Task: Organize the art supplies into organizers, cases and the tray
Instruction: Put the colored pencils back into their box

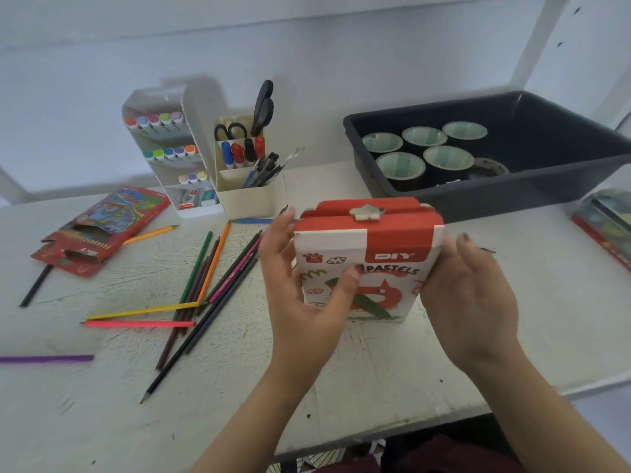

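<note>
over a white table (372, 373), left hand (300, 302) and right hand (473, 295) grip the pastels box (372, 244); pale wall (307, 59) behind.

Pastels box (382, 254), centre, near: "DIY" in white on a red panel; "PASTELS" in red beneath, with the start of that line covered. Colored-pencil carton (102, 230), left: print unreadable.

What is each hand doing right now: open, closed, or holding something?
Left hand: grips the pastels box, thumb across its front.
Right hand: holds the same box by its right edge.
</note>
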